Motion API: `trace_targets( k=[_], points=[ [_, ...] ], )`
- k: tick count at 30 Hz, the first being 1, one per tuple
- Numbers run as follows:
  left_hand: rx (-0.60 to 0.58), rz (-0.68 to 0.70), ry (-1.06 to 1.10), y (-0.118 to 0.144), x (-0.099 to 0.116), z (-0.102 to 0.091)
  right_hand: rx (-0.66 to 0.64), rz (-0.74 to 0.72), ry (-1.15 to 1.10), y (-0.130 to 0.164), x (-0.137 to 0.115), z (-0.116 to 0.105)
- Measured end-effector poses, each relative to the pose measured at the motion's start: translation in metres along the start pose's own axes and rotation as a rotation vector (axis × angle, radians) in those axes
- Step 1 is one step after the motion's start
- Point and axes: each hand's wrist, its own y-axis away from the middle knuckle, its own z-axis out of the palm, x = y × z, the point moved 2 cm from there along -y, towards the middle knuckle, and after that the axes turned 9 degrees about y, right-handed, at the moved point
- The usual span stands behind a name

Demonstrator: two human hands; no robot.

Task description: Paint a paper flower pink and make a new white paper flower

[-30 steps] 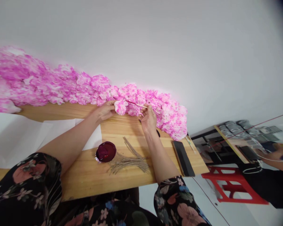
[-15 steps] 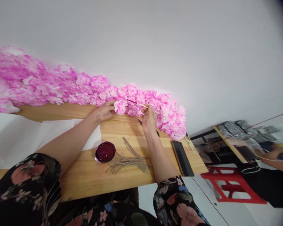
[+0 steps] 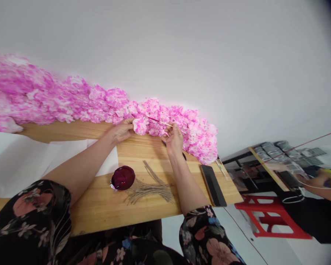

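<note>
My left hand (image 3: 124,130) pinches the edge of a small pink-and-white flower (image 3: 140,126), held up over the table. In my right hand (image 3: 174,139) is a thin stick (image 3: 161,122), dark red toward its tip, perhaps a brush. Its red end points left and lies close to the flower; whether they touch I cannot tell. A small round dish of dark red liquid (image 3: 123,178) stands on the table below my hands. Beside it lies a bundle of thin brown stems (image 3: 151,189). A long heap of pink-and-white flowers (image 3: 96,101) runs behind both hands.
White paper sheets (image 3: 52,154) cover the left of the wooden table (image 3: 105,213). A black phone (image 3: 213,185) lies near its right edge, with slim brushes (image 3: 222,167) behind. A dark-handled tool is partly hidden by my right wrist. Farther right are a red stool (image 3: 267,217) and another person's arm (image 3: 322,180).
Both hands keep nearly the same pose. The flower and the stick's red tip have shifted very slightly to the left.
</note>
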Motion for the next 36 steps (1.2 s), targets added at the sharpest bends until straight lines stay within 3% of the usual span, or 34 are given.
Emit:
trace_targets(
  k=[20,27,36],
  points=[
    [-0.007,-0.010,0.028,-0.003,-0.002,-0.006,-0.003,0.014,-0.051,0.002,-0.002,0.001],
    [0.007,0.092,0.126,-0.008,0.001,-0.012,0.006,0.044,-0.084,0.004,-0.002,0.004],
    [0.011,0.092,0.135,-0.007,0.002,-0.010,-0.029,0.065,-0.062,0.003,0.006,0.004]
  ],
)
